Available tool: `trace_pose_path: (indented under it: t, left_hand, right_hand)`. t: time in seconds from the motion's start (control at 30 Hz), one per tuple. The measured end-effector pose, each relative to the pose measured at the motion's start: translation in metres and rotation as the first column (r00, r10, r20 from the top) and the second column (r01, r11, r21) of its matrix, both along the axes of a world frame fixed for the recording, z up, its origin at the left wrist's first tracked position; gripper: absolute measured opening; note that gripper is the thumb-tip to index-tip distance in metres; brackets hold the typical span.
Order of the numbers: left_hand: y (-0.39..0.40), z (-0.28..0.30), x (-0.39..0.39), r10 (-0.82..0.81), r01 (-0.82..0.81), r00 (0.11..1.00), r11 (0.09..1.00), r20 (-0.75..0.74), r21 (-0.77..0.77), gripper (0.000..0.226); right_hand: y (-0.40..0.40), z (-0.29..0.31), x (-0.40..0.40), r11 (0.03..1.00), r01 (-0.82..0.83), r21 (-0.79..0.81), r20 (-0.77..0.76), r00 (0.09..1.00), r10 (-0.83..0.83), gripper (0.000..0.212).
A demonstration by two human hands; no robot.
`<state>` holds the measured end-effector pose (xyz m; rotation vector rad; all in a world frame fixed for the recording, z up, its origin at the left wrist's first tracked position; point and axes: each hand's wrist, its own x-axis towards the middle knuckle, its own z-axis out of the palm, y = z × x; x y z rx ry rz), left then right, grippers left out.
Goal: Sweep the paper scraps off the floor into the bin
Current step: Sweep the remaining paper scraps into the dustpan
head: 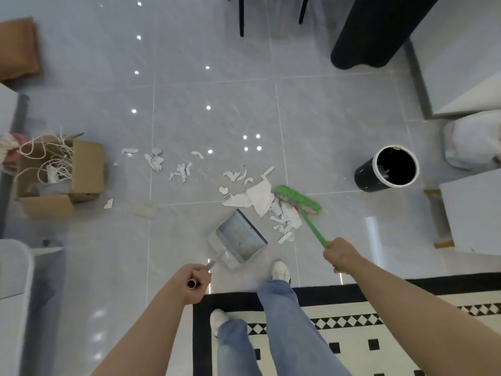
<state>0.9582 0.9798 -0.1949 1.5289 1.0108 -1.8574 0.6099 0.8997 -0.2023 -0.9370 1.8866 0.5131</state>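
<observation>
No readable writing anywhere. Far left: open cardboard box [81,169] w/ white cords. Scattered white paper scraps [260,196] across glossy grey tile floor [217,104], thickest pile btwn pan & brush. Left hand [196,283] wrapped round metal handle of grey dustpan [238,237], mouth toward scraps. Right hand [340,255] gripped green broom [301,204], bristles touching pile. Round black bin [387,172], white rim, upright, well right; bare floor between.
</observation>
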Motion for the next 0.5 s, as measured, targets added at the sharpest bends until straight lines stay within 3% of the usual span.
trace_pose_path:
  t: [0.1,0.17,0.23,0.37,0.5]
  left_hand:
    - [-0.009,0.007,-0.005,-0.277,0.277,0.951,0.961,0.141,0.022,0.015]
    - [-0.015,0.011,-0.007,-0.488,0.489,0.839,0.870,0.239,0.060,0.010]
    - [-0.021,0.012,-0.005,-0.648,0.651,0.724,0.755,0.237,0.076,0.008]
    - [-0.026,0.013,0.005,-0.839,0.840,0.499,0.530,0.217,0.114,0.013]
    - [-0.020,0.021,0.011,-0.926,0.920,0.313,0.351,0.212,0.176,0.012]
  right_hand:
    - [0.002,0.009,-0.005,0.998,-0.034,0.045,0.013,0.999,0.034,0.030]
    - [-0.014,0.020,-0.017,0.997,-0.033,0.064,0.021,0.999,0.031,0.024]
    - [-0.030,0.035,-0.036,0.997,0.004,0.074,0.032,0.999,-0.006,0.020]
    - [-0.029,0.050,-0.075,0.991,0.110,0.075,0.038,0.993,-0.113,0.037]
    - [-0.006,0.049,-0.081,0.978,0.205,0.039,0.053,0.977,-0.207,0.030]
